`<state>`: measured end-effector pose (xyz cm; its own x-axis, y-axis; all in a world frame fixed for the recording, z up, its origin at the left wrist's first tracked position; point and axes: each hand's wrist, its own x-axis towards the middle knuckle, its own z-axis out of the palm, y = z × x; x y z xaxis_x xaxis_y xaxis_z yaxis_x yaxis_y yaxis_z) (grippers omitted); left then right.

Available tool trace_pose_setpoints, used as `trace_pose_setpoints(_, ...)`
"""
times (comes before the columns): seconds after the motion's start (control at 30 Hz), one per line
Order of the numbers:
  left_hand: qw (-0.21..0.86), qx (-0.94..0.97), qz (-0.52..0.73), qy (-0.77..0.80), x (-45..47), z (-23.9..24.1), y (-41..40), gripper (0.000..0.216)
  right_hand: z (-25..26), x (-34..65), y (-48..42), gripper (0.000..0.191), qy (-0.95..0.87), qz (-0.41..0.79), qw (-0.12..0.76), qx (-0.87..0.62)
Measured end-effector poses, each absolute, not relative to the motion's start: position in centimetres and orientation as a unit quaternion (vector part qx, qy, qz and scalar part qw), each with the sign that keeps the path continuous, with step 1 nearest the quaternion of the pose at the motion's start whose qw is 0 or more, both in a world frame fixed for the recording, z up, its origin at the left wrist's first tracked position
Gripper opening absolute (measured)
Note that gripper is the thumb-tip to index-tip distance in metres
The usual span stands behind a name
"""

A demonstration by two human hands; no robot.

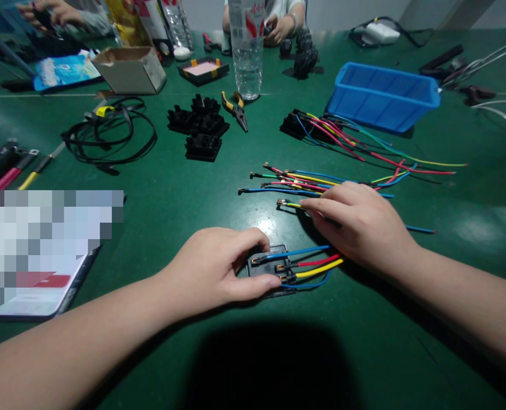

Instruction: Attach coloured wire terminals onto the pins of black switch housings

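Note:
My left hand holds a flat black plastic housing on the table, thumb on the near edge and fingers curled round the far one. Blue, red and yellow wires lie in the housing with their metal ends and run out to the right. Between thumb and fingertips, my right hand pinches a yellow-green wire; its metal terminal points left. Just beyond that hand lies a loose bunch of coloured wires with terminals. The hand covers part of them.
Farther off are a black housing with wires, a blue bin, pliers, black plastic parts and a water bottle. A phone and a coiled cable lie left. Other people's hands show across the table.

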<state>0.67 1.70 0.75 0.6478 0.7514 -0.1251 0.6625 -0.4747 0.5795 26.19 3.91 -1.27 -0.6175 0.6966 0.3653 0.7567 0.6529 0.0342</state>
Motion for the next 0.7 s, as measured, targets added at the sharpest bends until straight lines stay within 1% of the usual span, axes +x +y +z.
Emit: trace_pose_setpoints(0.7, 0.295, 0.858, 0.078, 0.412, 0.64, 0.43, 1.69, 0.037, -1.45, 26.29, 4.03, 0.024, -0.896, -0.071, 0.169, -0.405)
